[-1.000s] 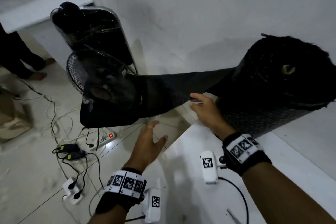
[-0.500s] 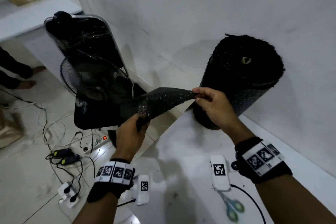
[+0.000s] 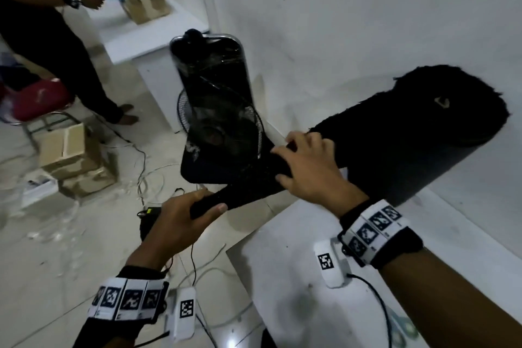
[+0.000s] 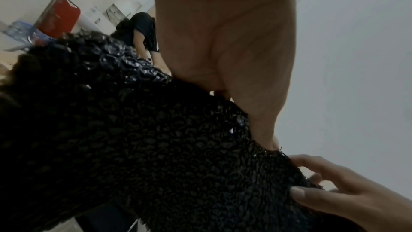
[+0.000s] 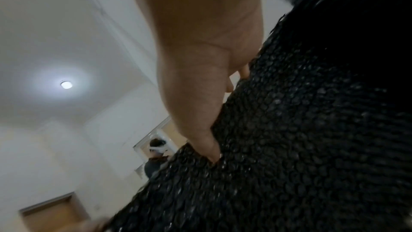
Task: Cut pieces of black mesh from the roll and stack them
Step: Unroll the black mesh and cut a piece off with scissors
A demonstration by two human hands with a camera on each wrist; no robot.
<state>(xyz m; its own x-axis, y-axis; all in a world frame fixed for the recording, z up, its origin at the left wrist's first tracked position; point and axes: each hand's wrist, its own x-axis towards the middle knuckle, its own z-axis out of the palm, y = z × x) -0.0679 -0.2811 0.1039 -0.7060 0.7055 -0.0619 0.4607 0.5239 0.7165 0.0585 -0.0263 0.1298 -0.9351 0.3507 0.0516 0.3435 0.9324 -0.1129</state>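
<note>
The black mesh roll (image 3: 409, 135) stands on end on the white table (image 3: 282, 291), against the wall. A bunched strip of mesh (image 3: 254, 183) runs from it down to the left. My right hand (image 3: 308, 167) grips this strip close to the roll, fingers over its top edge and thumb below. My left hand (image 3: 186, 217) holds the strip's free end out past the table edge. In the left wrist view the mesh (image 4: 156, 147) fills the frame under my left hand (image 4: 223, 41). The right wrist view shows the right hand (image 5: 200, 59) on the mesh (image 5: 289, 147).
A black fan (image 3: 220, 127) and a tall black unit (image 3: 211, 70) stand just left of the roll. Cables (image 3: 144, 175) lie on the floor beside cardboard boxes (image 3: 70, 155). Another person (image 3: 42, 22) stands at far left by a red chair (image 3: 36, 96). Teal-handled scissors (image 3: 404, 328) lie on the table.
A second ago the left hand was open, reaching; it then took the mesh's free end. The flat strip is now bunched, and the right hand has shifted its hold toward the roll.
</note>
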